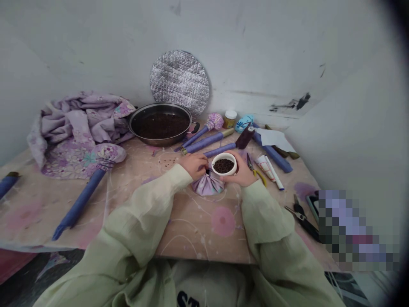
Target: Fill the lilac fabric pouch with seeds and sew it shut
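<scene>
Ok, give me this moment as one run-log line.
left hand: beside lilac floral cloth bundle | right hand: holding white ceramic bowl of dark seeds

Legible marking: dark capital letters "ST" stood on the chest of a grey sweatshirt (204,285) at 6 o'clock from frame centre, cut off by the lower frame edge. Any further characters lay outside the view. A small glass jar (229,120) at 1 o'clock carried a label that was too small and blurred to read. A teal packet (244,123) at 2 o'clock bore dark marks, also unreadable. A white paper tube (266,167) at 3 o'clock showed red printed lines, likewise illegible.
</scene>
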Tool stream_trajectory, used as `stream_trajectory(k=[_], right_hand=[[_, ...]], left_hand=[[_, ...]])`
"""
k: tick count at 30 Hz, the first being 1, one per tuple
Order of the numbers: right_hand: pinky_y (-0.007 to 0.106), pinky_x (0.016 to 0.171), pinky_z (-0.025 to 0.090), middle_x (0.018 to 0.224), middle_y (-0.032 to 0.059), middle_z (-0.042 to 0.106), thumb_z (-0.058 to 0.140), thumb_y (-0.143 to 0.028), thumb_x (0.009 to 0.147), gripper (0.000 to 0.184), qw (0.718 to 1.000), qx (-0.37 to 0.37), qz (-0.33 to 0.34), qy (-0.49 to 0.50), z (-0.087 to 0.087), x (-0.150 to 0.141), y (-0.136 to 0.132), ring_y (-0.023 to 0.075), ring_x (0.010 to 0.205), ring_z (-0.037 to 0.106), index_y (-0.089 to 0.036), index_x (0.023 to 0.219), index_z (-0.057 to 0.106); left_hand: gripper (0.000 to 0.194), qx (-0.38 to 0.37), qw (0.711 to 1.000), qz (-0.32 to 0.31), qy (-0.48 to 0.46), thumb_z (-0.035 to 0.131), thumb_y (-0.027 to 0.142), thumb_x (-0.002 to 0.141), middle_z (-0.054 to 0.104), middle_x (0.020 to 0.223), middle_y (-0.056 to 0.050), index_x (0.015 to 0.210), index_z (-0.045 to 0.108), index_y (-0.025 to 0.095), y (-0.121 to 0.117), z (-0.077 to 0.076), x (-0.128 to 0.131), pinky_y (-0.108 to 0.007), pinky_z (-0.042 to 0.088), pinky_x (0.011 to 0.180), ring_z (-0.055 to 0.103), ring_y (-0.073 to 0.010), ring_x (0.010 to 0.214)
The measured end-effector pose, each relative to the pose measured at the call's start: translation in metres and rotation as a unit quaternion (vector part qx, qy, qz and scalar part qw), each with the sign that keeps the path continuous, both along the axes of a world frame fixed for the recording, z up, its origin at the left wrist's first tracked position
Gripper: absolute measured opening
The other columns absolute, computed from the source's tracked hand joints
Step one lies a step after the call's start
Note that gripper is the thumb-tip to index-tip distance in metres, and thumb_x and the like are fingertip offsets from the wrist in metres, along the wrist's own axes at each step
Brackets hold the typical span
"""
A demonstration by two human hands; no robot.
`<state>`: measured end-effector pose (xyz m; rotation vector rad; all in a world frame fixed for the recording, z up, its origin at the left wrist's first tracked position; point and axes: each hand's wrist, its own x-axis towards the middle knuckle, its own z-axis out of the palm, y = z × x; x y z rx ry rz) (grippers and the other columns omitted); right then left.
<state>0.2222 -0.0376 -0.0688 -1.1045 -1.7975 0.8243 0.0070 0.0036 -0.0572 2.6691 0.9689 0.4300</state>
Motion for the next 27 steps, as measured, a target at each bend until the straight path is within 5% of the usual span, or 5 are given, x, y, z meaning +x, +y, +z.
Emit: stream_trajectory(k=[8,15,27], right_hand=[[0.044,0.099,0.038,0.114,0.0086,0.053,0.079,-0.038,0.051,0.076,1.0,0.004,-0.003,-0.017,-0.015,0.0,0.001,0.0264,0.11,0.05,-0.023,0.116,0.043],[0.045,0.098,0.039,0.112,0.0086,0.054,0.078,-0.037,0.052,0.074,1.0,-0.002,-0.001,-0.008,-0.015,-0.005,0.0,0.026,0.107,0.052,-0.022,0.116,0.044],[0.046,0.1,0.037,0.115,0.0079,0.054,0.079,-0.041,0.051,0.076,0.999,0.004,-0.035,-0.042,-0.02,-0.003,0.002,0.0275,0.111,0.05,-0.024,0.117,0.045]], left_hand=[[0.03,-0.016,0.998,0.008,-0.052,0.044,0.011,0.071,0.066,0.098,-0.008,0.092,0.064,0.015,0.001,0.002,0.001,-0.032,0.044,0.084,0.059,-0.0198,0.091],[0.033,-0.017,0.995,-0.058,-0.083,0.041,0.01,0.073,0.065,0.097,-0.007,0.097,0.064,0.016,0.004,-0.005,0.001,-0.029,0.045,0.085,0.059,-0.018,0.091],[0.024,-0.058,0.993,-0.057,-0.088,0.044,0.009,0.071,0.066,0.089,-0.005,0.084,0.063,0.015,0.006,-0.004,0.001,-0.027,0.045,0.082,0.06,-0.0162,0.086]])
